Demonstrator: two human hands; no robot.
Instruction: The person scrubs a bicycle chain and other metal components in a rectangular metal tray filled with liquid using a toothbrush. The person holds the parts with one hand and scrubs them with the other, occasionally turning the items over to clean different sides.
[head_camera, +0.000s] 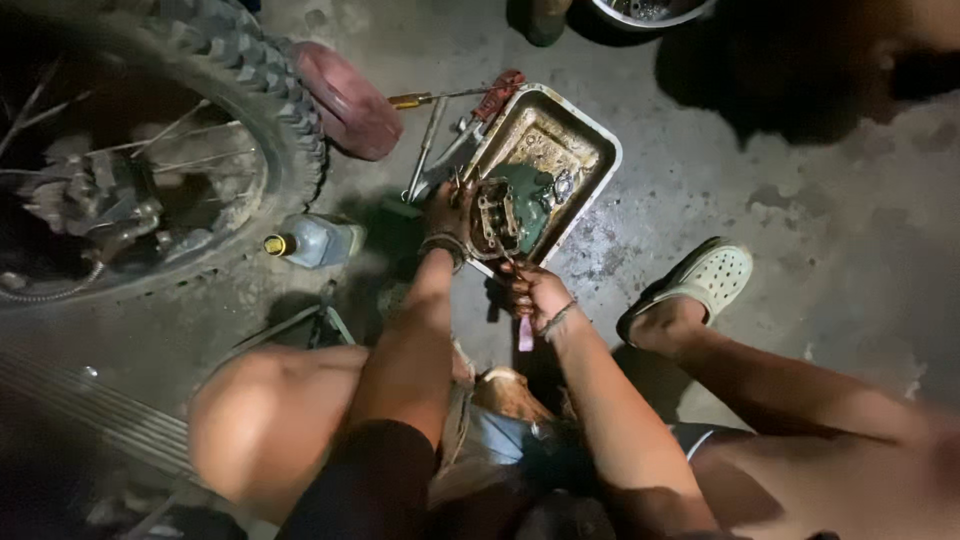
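Gripping engine part (495, 218) over tray (598, 135), frame centre | left hand (447, 212) clasps its edge | right hand (530, 292) pinches pink tool (526, 333) | likely heavy, oily, slippery; hold by rim.

The motorcycle wheel (130, 150) is cut off by the left and top edges, its hub lost in shadow. The bowl (650, 10) at the top edge shows only its lower rim. The left hand (447, 212) hides part of the engine part (497, 218), and the small pieces in the metal tray (590, 140) are too small to identify.

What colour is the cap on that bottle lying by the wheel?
Yellow; the bottle itself is greyish. Shows best in the head view.
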